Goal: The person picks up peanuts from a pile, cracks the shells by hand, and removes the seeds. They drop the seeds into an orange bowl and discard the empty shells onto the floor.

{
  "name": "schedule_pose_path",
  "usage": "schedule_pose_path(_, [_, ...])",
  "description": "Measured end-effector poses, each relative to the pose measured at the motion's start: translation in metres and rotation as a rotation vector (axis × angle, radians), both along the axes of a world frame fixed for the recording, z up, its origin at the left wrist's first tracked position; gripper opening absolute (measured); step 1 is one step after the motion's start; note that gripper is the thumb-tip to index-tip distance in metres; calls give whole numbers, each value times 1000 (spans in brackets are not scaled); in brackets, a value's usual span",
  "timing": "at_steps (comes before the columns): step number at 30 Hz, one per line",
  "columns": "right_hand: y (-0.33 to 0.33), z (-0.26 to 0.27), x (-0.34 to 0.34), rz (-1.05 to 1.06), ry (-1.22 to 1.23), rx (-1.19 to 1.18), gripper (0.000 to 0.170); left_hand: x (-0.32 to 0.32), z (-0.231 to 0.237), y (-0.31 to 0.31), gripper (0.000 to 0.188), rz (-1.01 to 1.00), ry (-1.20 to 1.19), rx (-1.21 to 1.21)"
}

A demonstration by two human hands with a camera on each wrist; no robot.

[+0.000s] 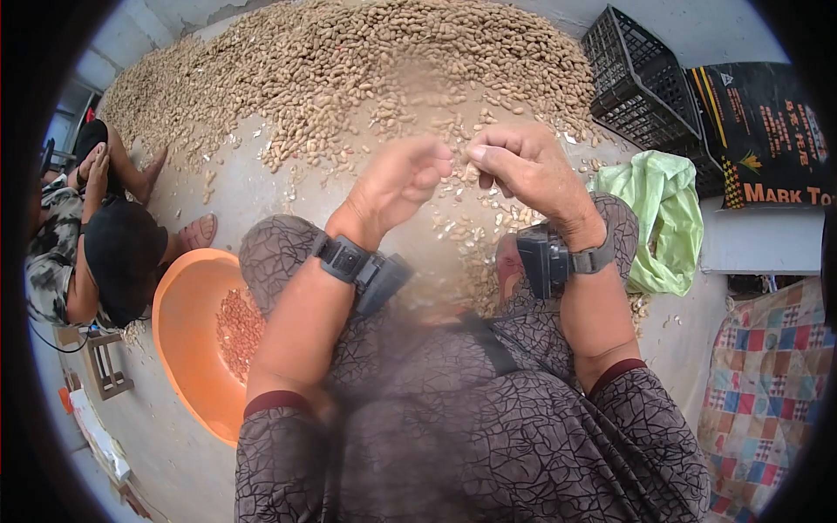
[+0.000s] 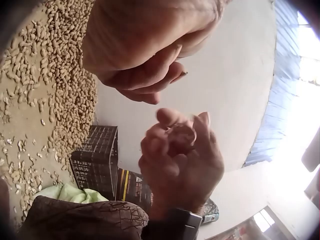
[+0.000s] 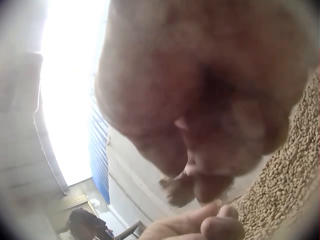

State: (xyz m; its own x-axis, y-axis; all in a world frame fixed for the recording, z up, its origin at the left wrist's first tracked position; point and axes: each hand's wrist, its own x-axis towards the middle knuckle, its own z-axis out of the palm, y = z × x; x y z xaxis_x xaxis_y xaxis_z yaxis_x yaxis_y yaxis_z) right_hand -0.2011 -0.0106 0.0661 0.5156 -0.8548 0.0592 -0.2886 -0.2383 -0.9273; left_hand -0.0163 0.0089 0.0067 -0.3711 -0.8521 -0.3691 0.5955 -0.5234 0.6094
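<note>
Over the floor in front of the lap, both hands are raised close together. My right hand (image 1: pixel 527 170) pinches a peanut between thumb and fingertips; in the right wrist view the tan, rough peanut (image 3: pixel 177 192) shows below the fingers. My left hand (image 1: pixel 405 179), blurred, has its fingers curled inward, fingertips near the right thumb. From the left wrist view, the left hand (image 2: pixel 145 55) is large at the top with curled fingers, its palm hidden; nothing shows in it. Loose peanuts and broken shells (image 1: pixel 453 231) lie below the hands.
A large peanut heap (image 1: pixel 349 52) spreads along the wall. An orange basin (image 1: pixel 187 327) with reddish kernels stands at left, beside another seated person (image 1: pixel 122 253). At right are a black crate (image 1: pixel 636 74), a green sack (image 1: pixel 649 205), a black printed bag (image 1: pixel 758 131) and a patchwork cloth (image 1: pixel 767 392).
</note>
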Motion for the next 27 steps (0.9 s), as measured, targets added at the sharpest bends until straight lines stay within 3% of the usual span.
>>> schedule_pose_path(1, [0, 7, -1, 62, 129, 167, 31, 0, -1, 0, 22, 33, -17, -4])
schedule_pose_path(2, [0, 5, 0, 58, 129, 167, 31, 0, -2, -1, 25, 64, -34, -8])
schedule_pose_path(4, [-3, -4, 2, -113, 7, 224, 47, -4, 6, 3, 25, 57, -79, -62])
schedule_pose_path(5, [-4, -8, 2, -116, 9, 224, 47, -6, 9, 6, 25, 58, -123, -119])
schedule_pose_path(7, [-7, -14, 2, -161, -125, 428, 55, -9, 10, 8, 23, 14, -93, -206])
schedule_pose_path(9, [-8, -25, 8, -172, -136, 463, 55, -12, 14, 11, 22, -28, -66, -292])
schedule_pose_path(12, [-4, -30, 15, -194, -150, 529, 56, -22, 20, 16, 24, -70, -271, -380])
schedule_pose_path(14, [-4, -34, 20, -205, -153, 557, 56, -28, 17, 18, 29, -80, -550, -519])
schedule_pose_path(18, [-6, -40, 23, -154, -63, 561, 57, -26, 12, 17, 24, -98, -622, -598])
schedule_pose_path(21, [-8, -34, 24, -112, -190, 565, 52, -16, 2, 11, 16, -31, -440, -440])
schedule_pose_path(23, [-10, -26, 23, -128, -309, 548, 47, -8, 1, 7, 11, 134, -74, -300])
schedule_pose_path(26, [-4, -13, 20, -89, -209, 157, 26, -4, 9, 5, 11, 185, 89, -196])
schedule_pose_path(27, [-4, -18, 21, -88, -210, 153, 26, -3, 11, 5, 11, 175, 182, -150])
